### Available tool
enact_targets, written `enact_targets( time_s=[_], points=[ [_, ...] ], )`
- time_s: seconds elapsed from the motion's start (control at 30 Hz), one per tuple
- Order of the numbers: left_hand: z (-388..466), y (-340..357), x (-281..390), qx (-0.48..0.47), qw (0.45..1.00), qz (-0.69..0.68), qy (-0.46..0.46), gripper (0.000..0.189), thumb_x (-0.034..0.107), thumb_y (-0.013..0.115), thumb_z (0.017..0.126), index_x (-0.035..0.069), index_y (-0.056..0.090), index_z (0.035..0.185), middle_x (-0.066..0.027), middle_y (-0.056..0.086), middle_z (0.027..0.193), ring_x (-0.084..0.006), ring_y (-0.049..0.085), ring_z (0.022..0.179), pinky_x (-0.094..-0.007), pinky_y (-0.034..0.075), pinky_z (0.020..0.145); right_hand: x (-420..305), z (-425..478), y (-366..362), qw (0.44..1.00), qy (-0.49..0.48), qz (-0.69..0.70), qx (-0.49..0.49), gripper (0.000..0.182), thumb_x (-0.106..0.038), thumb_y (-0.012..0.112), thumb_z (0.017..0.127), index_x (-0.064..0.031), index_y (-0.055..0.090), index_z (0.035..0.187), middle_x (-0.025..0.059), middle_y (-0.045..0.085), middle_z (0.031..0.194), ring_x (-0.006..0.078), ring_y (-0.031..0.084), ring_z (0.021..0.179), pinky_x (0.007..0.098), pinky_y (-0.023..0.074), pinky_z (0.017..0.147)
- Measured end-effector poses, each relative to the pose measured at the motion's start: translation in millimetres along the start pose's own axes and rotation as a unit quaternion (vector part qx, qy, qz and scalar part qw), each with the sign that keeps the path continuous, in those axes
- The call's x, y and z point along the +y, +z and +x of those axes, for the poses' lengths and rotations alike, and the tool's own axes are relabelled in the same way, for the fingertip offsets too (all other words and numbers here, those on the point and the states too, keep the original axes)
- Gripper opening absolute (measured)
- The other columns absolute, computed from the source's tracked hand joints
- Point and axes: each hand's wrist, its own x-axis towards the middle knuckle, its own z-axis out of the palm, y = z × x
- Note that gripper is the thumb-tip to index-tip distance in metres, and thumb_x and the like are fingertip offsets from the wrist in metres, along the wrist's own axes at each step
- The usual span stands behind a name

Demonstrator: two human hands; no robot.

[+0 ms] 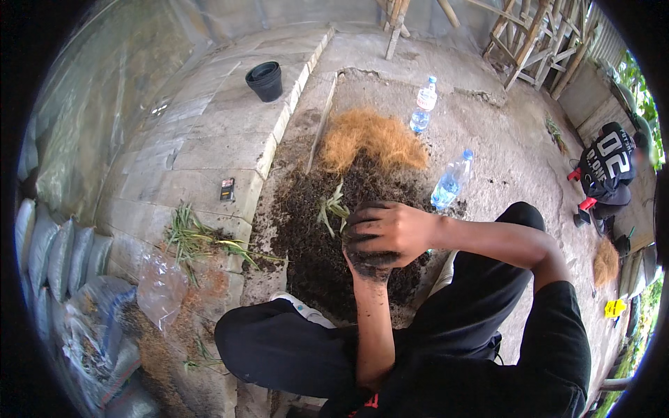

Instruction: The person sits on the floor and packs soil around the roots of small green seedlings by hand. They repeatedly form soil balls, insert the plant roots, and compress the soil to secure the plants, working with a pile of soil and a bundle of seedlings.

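My right hand is curved over the top of my left hand, and dark soil coats both. They are cupped together around a soil clump that their fingers mostly hide. Pale green strap-like leaves stick out at the left of the fingers; where their base sits is hidden. Below spreads a heap of dark, loose potting soil. Orange-brown coconut fibre lies at the far edge of this heap.
Two plastic water bottles stand to the right. On the left ledge are nested black pots, a small box, uprooted plants and a clear bag. Filled bags line the left. A person crouches far right.
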Motion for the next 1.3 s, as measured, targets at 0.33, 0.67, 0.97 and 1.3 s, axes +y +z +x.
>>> enact_targets(
  time_s=[0.33, 0.67, 0.97, 1.3],
  points=[
    [-3, 2, -3, 0.060, 0.998, 0.032, 0.001, 0.040, 0.035, 0.032, 0.098, 0.009, 0.048, 0.124, -0.0091, 0.053, 0.123, -0.0243, 0.052, 0.115, -0.0421, 0.041, 0.099, -2, -6, -3, 0.998, 0.009, -0.015, -0.065, 0.052, -0.041, 0.070, 0.069, -0.0090, 0.062, 0.109, 0.0117, 0.056, 0.120, 0.0332, 0.054, 0.112, 0.0459, 0.0480, 0.085],
    [-2, 0, 2, 0.066, 0.997, 0.031, 0.016, 0.040, 0.037, 0.034, 0.097, 0.011, 0.049, 0.124, -0.0092, 0.053, 0.124, -0.0251, 0.052, 0.115, -0.0435, 0.043, 0.098, -1, -6, 3, 1.000, 0.015, -0.002, -0.019, 0.051, -0.041, 0.069, 0.069, -0.0095, 0.061, 0.109, 0.0130, 0.056, 0.117, 0.0339, 0.053, 0.111, 0.0463, 0.0475, 0.087],
    [-7, 7, 1, 0.052, 0.998, 0.041, 0.021, 0.041, 0.037, 0.035, 0.095, 0.010, 0.049, 0.123, -0.0099, 0.053, 0.122, -0.0256, 0.053, 0.113, -0.0429, 0.044, 0.096, -3, -5, -3, 1.000, 0.008, -0.001, 0.002, 0.049, -0.038, 0.069, 0.069, -0.0100, 0.062, 0.109, 0.0132, 0.057, 0.115, 0.0347, 0.054, 0.109, 0.0472, 0.0482, 0.084],
    [-10, 10, -3, -0.007, 1.000, 0.002, 0.008, 0.044, 0.038, 0.034, 0.095, 0.009, 0.046, 0.126, -0.0104, 0.051, 0.125, -0.0260, 0.050, 0.117, -0.0431, 0.041, 0.100, 0, -15, 14, 0.997, 0.014, 0.037, 0.066, 0.048, -0.038, 0.070, 0.067, -0.0121, 0.065, 0.107, 0.0125, 0.059, 0.114, 0.0342, 0.056, 0.105, 0.0445, 0.0485, 0.078]
  ],
)
